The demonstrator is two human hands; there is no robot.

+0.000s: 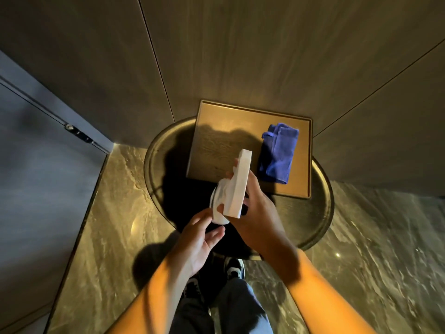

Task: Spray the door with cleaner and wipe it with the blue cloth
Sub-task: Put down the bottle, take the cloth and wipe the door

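Note:
My right hand [258, 210] grips a spray bottle with a white trigger head [237, 186], held above the round table with the nozzle pointing away from me. Its dark body is mostly hidden below the head. My left hand [201, 239] is just beneath, fingers apart, fingertips touching the white collar of the bottle. A folded blue cloth [277, 154] lies on the right side of a square tray [209, 141]. A grey door [36, 165] with a latch stands at the left.
The tray rests on a round dark metal table [320, 213] against wood wall panels [240, 56]. The floor is glossy stone [373, 249]. My shoes and trouser legs [231, 300] show below the table's front edge.

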